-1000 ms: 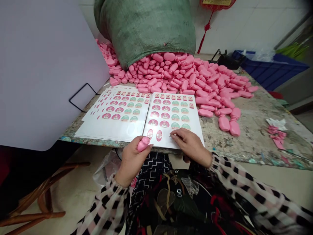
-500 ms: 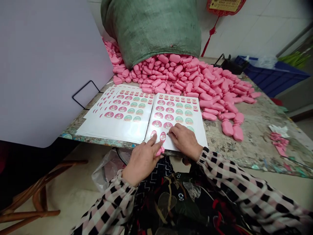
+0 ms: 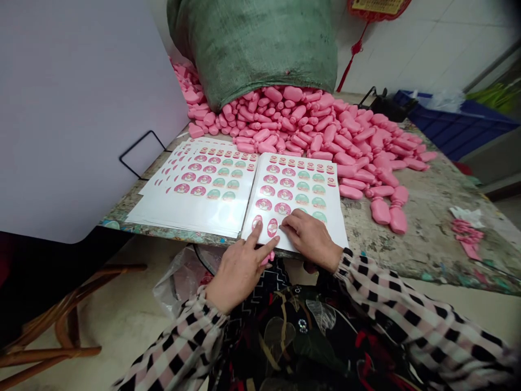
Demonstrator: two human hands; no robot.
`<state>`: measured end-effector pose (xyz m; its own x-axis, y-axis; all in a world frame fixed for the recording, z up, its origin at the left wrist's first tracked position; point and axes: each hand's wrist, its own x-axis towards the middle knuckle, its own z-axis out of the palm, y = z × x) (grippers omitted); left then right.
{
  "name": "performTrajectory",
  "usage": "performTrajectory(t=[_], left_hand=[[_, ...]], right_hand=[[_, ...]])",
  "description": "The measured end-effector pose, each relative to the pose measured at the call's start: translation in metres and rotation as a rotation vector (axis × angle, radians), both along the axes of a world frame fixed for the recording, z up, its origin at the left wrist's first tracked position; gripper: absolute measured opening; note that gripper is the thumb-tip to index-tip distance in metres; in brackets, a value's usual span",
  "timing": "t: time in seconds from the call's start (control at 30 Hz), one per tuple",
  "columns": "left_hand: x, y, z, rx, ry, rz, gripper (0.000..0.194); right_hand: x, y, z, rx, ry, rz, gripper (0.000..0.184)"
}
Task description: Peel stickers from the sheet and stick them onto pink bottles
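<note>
My left hand (image 3: 238, 271) keeps a small pink plastic bottle (image 3: 267, 258) tucked under its palm; most of the bottle is hidden. Two of that hand's fingers stretch forward onto the bottom of a white sticker sheet (image 3: 334, 212), by its oval pink stickers. The right one of these, an oval sticker (image 3: 272, 227), lies just at the fingertips of my right hand (image 3: 311, 236). Thumb and forefinger there are pinched together at the sticker's edge, and whatever is between them is too small to make out. Round-topped pink and green stickers fill rows above.
Left of the sheet lies a fanned stack of sticker sheets (image 3: 195, 212). Behind, many pink bottles (image 3: 285, 119) spill from a green sack (image 3: 260, 43). Pink scraps (image 3: 468, 239) sit at the right; a blue bin (image 3: 456, 122) stands beyond. A pale panel (image 3: 89, 108) rises at left.
My left hand has moved right and turned palm down, bringing the bottle beneath it and its fingers onto the sheet. My right fingertips have shifted to the oval sticker's edge. The view has moved slightly.
</note>
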<state>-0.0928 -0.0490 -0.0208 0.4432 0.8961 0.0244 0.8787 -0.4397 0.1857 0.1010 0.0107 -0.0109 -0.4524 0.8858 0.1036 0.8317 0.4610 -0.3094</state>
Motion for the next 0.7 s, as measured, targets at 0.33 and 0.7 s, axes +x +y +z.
performTrajectory(t=[0.33, 0.7], left_hand=[[0.011, -0.006, -0.004, 0.053, 0.073, 0.042, 0.056], [0.007, -0.004, -0.010, 0.064, 0.095, 0.002, 0.060]], right_hand=[[-0.006, -0.013, -0.008, -0.019, 0.104, -0.087, 0.018], [-0.006, -0.011, -0.005, -0.095, 0.140, -0.001, 0.014]])
